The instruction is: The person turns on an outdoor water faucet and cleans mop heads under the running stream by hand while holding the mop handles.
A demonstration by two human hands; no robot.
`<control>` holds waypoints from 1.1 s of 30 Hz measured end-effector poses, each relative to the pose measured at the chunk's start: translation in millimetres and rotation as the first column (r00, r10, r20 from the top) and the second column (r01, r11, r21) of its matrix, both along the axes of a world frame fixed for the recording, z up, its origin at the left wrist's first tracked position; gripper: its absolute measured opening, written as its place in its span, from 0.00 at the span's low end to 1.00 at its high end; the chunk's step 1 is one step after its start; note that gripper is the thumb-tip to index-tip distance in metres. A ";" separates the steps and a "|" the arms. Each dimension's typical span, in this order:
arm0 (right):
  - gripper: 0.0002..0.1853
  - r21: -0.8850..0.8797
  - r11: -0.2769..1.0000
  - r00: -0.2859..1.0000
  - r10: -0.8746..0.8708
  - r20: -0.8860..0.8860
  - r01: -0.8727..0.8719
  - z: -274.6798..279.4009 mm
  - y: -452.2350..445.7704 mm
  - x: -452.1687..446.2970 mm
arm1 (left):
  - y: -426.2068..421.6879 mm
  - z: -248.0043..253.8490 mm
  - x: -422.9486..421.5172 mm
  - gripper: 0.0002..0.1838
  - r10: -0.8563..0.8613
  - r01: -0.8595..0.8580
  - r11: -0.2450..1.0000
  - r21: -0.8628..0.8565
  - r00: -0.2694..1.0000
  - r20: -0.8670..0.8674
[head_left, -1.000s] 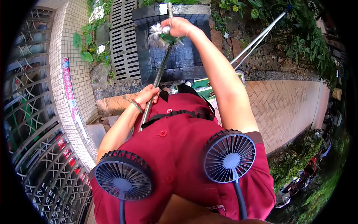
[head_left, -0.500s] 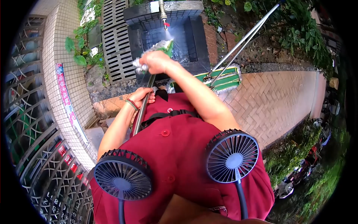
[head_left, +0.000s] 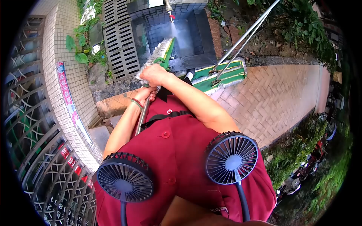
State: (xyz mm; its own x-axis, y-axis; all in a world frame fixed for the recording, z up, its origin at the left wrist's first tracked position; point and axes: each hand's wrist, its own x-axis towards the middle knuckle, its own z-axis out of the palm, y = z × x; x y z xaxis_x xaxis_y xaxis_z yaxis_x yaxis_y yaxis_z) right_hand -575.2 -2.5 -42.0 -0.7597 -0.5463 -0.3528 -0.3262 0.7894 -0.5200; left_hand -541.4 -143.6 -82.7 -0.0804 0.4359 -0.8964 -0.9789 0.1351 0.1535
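Note:
My left hand [head_left: 144,95] is closed around the metal pole [head_left: 141,121] of a flat mop, in front of my waist. Just beyond it, my right hand [head_left: 154,75] grips the near end of the mop head [head_left: 161,54], which has a green backing and a wet grey-white fringe. The far end of the head tilts up over a dark tiled basin [head_left: 205,39]. Water sprays from a tap [head_left: 171,17] with a red handle, right by that end. My right fingers are partly hidden by the fringe and the back of the hand.
More green-backed flat mops [head_left: 230,77] lie on the brick paving [head_left: 279,98] to the right of the basin, their metal poles [head_left: 247,35] slanting away. A slotted drain grate [head_left: 120,49] runs along the left, beside a low tiled wall [head_left: 68,79]. Two neck-fan heads [head_left: 233,162] hang at my chest.
My right hand has come back toward me, close to the left hand. The mop head, bunched up before, now stretches out lengthwise toward the tap.

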 end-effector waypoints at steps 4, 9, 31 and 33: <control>0.13 -0.088 0.991 0.977 -0.115 -0.182 0.101 -3.1 -3.1 29.1 | -6.2 17.4 11.5 0.06 -0.079 0.071 0.995 -0.076 0.991 -0.108; 0.13 -0.212 0.944 0.943 -0.291 -0.162 0.254 21.8 -10.7 80.9 | -34.7 28.9 34.5 0.05 -0.148 0.143 0.985 -0.093 0.988 -0.051; 0.15 -0.292 0.873 0.830 -0.471 -0.299 0.390 31.6 70.5 55.2 | 23.0 36.2 -11.1 0.08 -0.052 0.054 0.998 0.014 0.993 -0.103; 0.16 -0.274 0.853 0.825 -0.509 -0.245 0.445 11.9 70.7 58.3 | 24.1 16.4 -15.7 0.08 -0.096 0.097 0.995 0.005 0.990 -0.099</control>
State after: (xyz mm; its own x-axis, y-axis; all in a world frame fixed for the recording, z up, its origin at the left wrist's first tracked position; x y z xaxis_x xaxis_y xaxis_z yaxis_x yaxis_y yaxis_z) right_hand -516.9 68.2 -30.1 -0.9927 -0.1206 0.0078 -0.0994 0.7781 -0.6202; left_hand -557.1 -119.5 -66.3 -0.1254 0.4548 -0.8817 -0.9413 0.2263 0.2506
